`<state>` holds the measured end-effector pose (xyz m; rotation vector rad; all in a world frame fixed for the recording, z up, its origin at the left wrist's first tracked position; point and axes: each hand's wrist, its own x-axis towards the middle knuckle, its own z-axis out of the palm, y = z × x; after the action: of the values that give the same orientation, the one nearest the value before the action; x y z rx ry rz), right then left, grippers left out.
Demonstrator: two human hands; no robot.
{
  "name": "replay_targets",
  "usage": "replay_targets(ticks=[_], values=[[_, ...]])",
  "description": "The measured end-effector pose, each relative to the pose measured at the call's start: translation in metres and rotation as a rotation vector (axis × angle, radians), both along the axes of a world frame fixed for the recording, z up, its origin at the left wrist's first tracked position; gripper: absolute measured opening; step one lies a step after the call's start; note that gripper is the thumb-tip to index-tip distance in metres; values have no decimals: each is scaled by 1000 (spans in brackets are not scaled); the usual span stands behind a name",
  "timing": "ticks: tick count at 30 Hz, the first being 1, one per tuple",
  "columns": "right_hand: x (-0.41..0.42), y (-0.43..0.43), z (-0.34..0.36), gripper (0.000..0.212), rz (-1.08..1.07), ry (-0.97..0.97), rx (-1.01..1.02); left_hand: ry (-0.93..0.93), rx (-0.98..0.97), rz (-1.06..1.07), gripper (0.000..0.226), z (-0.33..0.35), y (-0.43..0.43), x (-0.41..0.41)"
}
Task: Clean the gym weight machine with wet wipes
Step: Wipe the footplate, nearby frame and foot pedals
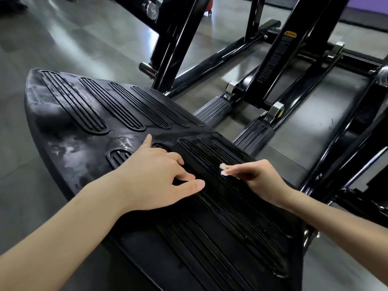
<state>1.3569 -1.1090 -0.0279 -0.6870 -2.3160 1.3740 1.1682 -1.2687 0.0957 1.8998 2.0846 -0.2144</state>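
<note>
- The grey floor (52, 51) fills the left side, glossy with soft reflections.
- The machine's black footplate (84, 141) slopes from the upper left toward the lower right. Raised ribbed ovals run across it, and its left part carries pale scuffs and smears.
- The left hand (159, 177) rests palm down on the middle of the footplate and holds nothing. Its index finger (149, 141) lies straight with the tip on the plate, the other fingers are loosely bent, and the thumb stretches toward the right.
- The wet wipe (223, 169), a small white wad, is just right of the left hand's fingers, down at a ribbed groove of the footplate.
- The right hand (258, 179) pinches that wad between thumb and fingertips, with the remaining fingers curled under and the forearm coming in from the lower right.
- Behind the plate, the black machine frame (178, 49) stands on the floor with slanted beams and low rails.
- Two grey ribbed pads (212, 112) lie at the near ends of two rails, just beyond the footplate's far edge.
- Chrome collars (277, 109) sit on a threaded rod at the foot of a slanted beam that bears a yellow warning label (290, 35).
- A strip of purple wall (369, 5) shows in the upper right corner.
</note>
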Motion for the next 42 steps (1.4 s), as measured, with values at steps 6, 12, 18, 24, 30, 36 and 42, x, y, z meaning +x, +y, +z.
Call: replay_targets(ticks=[6,12,18,24,30,36,42], values=[[-90,12,14,32,14,-12,12,-9,-1,2,82,-2,2,-3],[-98,5,1,33,195,-97,25,9,31,-6,102,-3,3,-3],[-69,0,-4,32,139,-17,-87,12,32,-18,107,-4,4,-3],[-24,-15,-3,28,126,51,-150,15,30,-12,97,-4,6,-2],[32,-27,7,31,124,33,-218,18,31,-7,113,-4,6,-3],[84,-42,21,51,147,-132,-228,107,-63,-27,122,6,10,7],[86,-42,22,46,269,-148,62,167,-177,-91,81,17,16,33]])
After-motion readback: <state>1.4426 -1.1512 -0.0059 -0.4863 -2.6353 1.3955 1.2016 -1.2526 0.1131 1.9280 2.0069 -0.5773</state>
